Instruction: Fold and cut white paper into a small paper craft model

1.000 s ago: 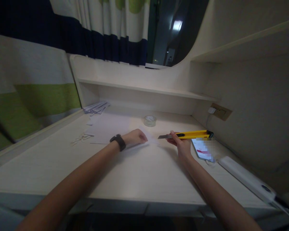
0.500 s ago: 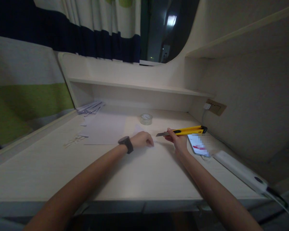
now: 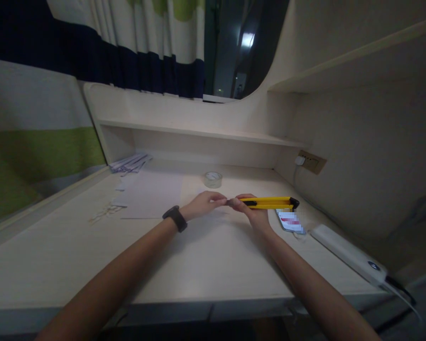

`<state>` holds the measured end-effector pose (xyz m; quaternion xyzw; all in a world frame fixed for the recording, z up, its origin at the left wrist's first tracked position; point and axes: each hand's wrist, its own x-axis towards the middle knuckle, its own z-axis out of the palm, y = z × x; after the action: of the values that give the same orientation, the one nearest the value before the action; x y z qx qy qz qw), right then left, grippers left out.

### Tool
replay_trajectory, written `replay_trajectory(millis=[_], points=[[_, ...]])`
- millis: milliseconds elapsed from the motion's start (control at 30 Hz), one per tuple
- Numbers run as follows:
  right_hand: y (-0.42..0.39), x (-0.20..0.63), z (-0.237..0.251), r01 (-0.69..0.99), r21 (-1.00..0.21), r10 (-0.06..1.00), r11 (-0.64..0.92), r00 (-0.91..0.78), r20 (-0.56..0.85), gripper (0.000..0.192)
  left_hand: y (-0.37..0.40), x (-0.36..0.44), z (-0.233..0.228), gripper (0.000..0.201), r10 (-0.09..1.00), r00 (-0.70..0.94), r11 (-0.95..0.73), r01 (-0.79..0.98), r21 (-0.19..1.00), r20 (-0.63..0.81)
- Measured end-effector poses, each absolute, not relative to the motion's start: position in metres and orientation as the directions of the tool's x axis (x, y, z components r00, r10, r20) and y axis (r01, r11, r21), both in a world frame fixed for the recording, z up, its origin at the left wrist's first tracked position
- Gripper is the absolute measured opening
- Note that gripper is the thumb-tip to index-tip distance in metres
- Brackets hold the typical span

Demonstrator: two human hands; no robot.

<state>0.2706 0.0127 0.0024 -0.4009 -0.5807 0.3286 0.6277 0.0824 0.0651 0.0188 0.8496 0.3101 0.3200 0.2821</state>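
While the right hand [image 3: 253, 214] grips the yellow utility knife [image 3: 270, 203], left hand [image 3: 202, 203] fingertips pinch its blade end.

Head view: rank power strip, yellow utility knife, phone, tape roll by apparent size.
1. power strip, though it lies nearest the camera, which inflates it
2. yellow utility knife, held in the right hand
3. phone, partly hidden
4. tape roll, farthest away

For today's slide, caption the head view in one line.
Right hand holds yellow utility knife; left hand pinches its blade tip.
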Motion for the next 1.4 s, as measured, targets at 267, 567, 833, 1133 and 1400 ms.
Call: replay_trajectory(millis=[267, 567, 833, 1133, 1400], points=[[0.005, 0.275, 0.016, -0.261, -0.930, 0.956, 0.260, -0.067, 0.286, 0.034, 0.059, 0.066, 0.031, 0.021, 0.738, 0.650, -0.446, 0.272, 0.853, 0.179], [0.028, 0.326, 0.023, -0.145, -0.954, 0.965, 0.262, 0.075, 0.253, 0.033, 0.068, 0.030, 0.050, 0.022, 0.818, 0.555, -0.388, 0.341, 0.856, 0.150], [0.019, 0.325, 0.029, 0.420, -0.845, 0.927, 0.332, -0.310, 0.210, 0.042, 0.076, 0.035, 0.073, 0.016, 0.750, 0.659, -0.445, 0.438, 0.781, 0.057], [0.012, 0.305, 0.023, 0.599, -0.598, 0.846, 0.533, -0.377, 0.377, 0.029, 0.100, 0.052, 0.082, 0.017, 0.716, 0.698, -0.478, 0.491, 0.728, 0.000], [0.015, 0.306, 0.024, 0.709, -0.516, 0.857, 0.480, -0.254, 0.448, 0.033, 0.124, 0.048, 0.083, 0.047, 0.832, 0.555, -0.370, 0.527, 0.765, 0.020]])
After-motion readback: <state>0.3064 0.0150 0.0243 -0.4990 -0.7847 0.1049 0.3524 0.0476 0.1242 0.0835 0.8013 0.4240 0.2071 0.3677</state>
